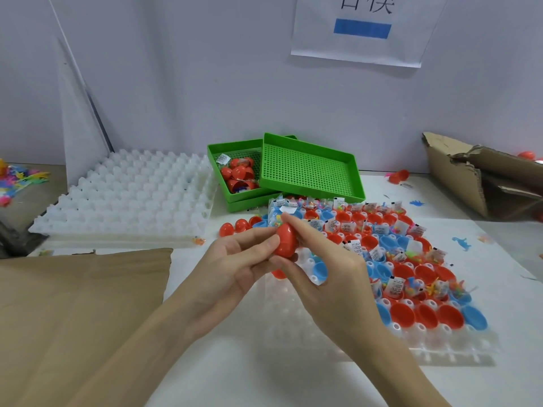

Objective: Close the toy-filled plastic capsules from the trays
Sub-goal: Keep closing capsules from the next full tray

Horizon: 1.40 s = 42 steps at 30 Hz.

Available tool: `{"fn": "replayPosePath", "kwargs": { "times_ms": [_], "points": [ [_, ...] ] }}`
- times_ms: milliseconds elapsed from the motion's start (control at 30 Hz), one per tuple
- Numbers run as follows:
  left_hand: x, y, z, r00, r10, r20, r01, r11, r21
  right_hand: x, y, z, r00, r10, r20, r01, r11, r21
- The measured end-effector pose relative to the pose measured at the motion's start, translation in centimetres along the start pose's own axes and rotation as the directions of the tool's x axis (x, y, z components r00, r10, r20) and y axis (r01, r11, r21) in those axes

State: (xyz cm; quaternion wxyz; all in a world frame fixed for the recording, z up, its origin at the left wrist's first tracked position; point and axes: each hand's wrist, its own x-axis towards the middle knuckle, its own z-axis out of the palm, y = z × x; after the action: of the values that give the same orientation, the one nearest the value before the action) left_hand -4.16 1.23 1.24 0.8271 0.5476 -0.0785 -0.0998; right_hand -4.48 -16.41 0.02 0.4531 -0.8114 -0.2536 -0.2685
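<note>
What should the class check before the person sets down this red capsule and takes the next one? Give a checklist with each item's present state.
1. Red capsule held by both the left hand and right hand: ok.
2. Capsule seam fully snapped shut: cannot tell.
3. Filled open halves left in the white tray: ok.
4. Room beside the closed capsules on the table: ok.
5. Upper green tray sitting level: not ok, tilted.

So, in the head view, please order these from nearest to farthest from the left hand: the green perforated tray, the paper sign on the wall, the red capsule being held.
1. red capsule: gripped between the left hand and the right hand.
2. green perforated tray: behind the hands, at mid-table.
3. paper sign: high on the back wall.
</note>
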Motion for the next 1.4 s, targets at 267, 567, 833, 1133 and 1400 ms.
{"fn": "replayPosePath", "kwargs": {
  "times_ms": [267, 567, 833, 1133, 1400],
  "points": [
    [1.3, -0.8, -1.3, 0.976, -0.013, -0.217, -0.009, 0.995, -0.096, 1.0, 0.1, -0.9, 0.958, 0.283, -0.041, -0.265, 0.933, 0.241],
    [2.3, -0.9, -1.4, 0.963, -0.056, -0.265, 0.034, 0.996, -0.087, 13.9, 7.3, -10.7, 0.623, 0.75, 0.223, -0.179, -0.141, 0.974],
    [2.8, -0.7, -1.2, 0.959, -0.105, -0.263, 0.089, 0.994, -0.071, 20.2, 16.3, -15.4, 0.489, 0.87, -0.064, -0.035, 0.093, 0.995],
    [2.7, -1.2, -2.4, 0.968, -0.072, -0.241, 0.064, 0.997, -0.042, 12.3, 11.1, -9.1, 0.802, 0.551, 0.229, -0.588, 0.795, 0.15],
    [1.3, -0.6, -2.0, 0.963, 0.062, -0.262, -0.026, 0.99, 0.138, 7.3, 3.3, -4.3, 0.823, 0.196, 0.534, -0.082, 0.97, -0.23]
  ]
}}
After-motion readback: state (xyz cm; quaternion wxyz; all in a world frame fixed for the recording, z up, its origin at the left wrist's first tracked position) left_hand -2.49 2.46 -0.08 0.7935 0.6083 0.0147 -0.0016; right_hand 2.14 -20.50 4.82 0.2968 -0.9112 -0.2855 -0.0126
